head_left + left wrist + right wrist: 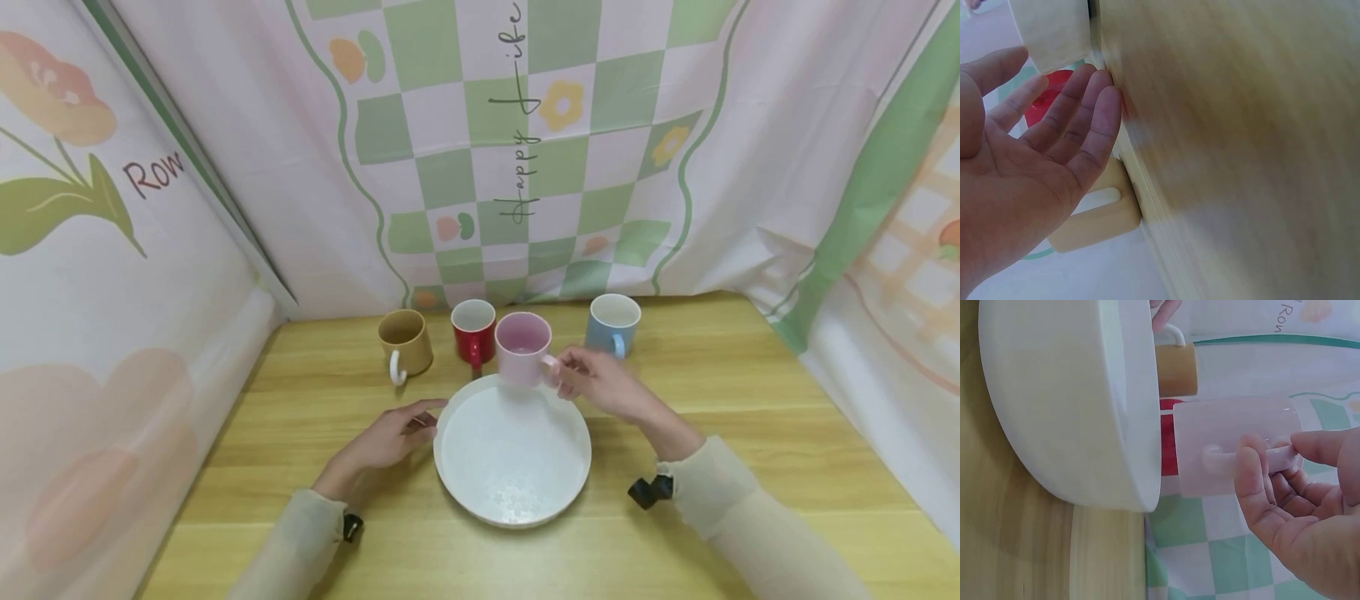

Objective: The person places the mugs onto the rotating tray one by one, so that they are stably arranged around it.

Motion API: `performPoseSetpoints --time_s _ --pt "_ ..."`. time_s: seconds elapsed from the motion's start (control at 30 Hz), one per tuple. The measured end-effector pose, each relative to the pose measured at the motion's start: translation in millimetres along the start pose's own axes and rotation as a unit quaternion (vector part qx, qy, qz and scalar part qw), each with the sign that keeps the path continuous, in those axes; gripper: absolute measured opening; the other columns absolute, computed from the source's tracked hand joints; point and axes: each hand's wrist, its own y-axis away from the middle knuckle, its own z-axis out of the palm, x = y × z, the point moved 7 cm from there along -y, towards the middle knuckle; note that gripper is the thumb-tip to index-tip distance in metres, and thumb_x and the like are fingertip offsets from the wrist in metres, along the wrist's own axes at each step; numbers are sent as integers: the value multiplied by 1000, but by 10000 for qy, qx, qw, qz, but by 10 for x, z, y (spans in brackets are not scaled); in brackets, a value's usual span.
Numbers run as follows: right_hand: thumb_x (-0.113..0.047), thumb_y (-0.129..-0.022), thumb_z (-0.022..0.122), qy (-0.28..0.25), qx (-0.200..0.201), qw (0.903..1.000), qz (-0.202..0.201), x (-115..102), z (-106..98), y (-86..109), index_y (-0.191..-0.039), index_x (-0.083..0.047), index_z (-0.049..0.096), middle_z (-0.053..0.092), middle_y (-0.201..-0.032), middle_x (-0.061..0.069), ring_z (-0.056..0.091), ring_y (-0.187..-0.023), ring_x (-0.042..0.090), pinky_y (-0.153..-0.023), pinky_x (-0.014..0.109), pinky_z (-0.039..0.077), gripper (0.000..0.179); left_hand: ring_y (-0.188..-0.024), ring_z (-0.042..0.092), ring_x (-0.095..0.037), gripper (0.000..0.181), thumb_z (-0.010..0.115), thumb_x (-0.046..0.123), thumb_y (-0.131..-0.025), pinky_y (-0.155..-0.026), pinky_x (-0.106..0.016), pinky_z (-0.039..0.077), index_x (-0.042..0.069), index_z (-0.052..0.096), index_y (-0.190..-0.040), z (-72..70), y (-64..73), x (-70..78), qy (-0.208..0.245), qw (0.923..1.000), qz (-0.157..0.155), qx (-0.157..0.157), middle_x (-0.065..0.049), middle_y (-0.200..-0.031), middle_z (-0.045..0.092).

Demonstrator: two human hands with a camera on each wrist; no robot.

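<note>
By its handle, my right hand point(603, 382) pinches a pink mug point(522, 350), upright and raised over the far rim of a round white tray point(513, 454). In the right wrist view, thumb and fingers close on the handle of the pink mug point(1235, 447), beside the tall wall of the tray point(1054, 406). My left hand point(390, 435) is at the tray's left edge, fingers extended and slightly bent. The left wrist view shows that hand point(1041, 150) with its palm visible and nothing in it; whether its fingertips touch the tray I cannot tell.
Behind the tray on the wooden table point(337, 533) stand a mustard mug point(406, 343) with a white handle, a red mug point(473, 333) and a light blue mug point(613, 325). Patterned cloth point(502, 167) hangs along the back and both sides.
</note>
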Motion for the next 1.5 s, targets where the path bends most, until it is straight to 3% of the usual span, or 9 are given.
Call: performPoseSetpoints --time_s 0.2,0.37,0.7,0.93,1.2,1.5 --pt "-15 -104 53 -72 -140 9999 -69 -42 83 17 -107 2 61 69 -100 24 69 -85 36 -78 40 62 20 -107 68 -26 46 55 14 -103 -97 -41 56 8 47 -147 -19 6 25 -45 9999 124 37 -13 -113 71" --pt "-17 -103 55 -54 -213 9997 -58 -61 154 14 -105 -1 63 69 -98 23 70 -84 32 -76 33 62 18 -109 67 -26 46 54 15 -103 -99 -43 55 10 46 -148 -18 1 5 -10 10000 12 1 -11 -114 71" --pt "-25 -103 56 176 -496 9986 -22 -92 299 48 -107 -3 64 70 -96 15 69 -82 20 -79 39 61 24 -110 66 -26 47 54 14 -103 -100 -44 54 11 45 -149 -7 -1 13 99 9999 -53 -65 -13 -115 70" --pt "-18 -103 56 159 -681 9972 -248 -99 376 42 -105 -2 63 70 -96 14 68 -81 19 -75 33 61 18 -110 66 -25 47 54 13 -103 -101 -43 54 12 45 -149 0 -2 3 144 9999 -39 -44 -12 -114 70" --pt "-17 -102 55 275 -737 9968 -159 -71 470 25 -105 -7 65 70 -96 8 68 -80 16 -74 27 60 14 -111 66 -25 47 54 14 -103 -101 -44 54 13 45 -149 13 1 1 169 9998 -82 -62 -11 -115 70" --pt "-17 -102 55 128 -841 9957 -380 -91 525 18 -106 -3 64 70 -95 12 67 -79 16 -73 27 60 17 -110 66 -25 47 53 14 -103 -101 -44 54 13 45 -149 1 4 22 206 9997 -77 -57 -12 -115 70"
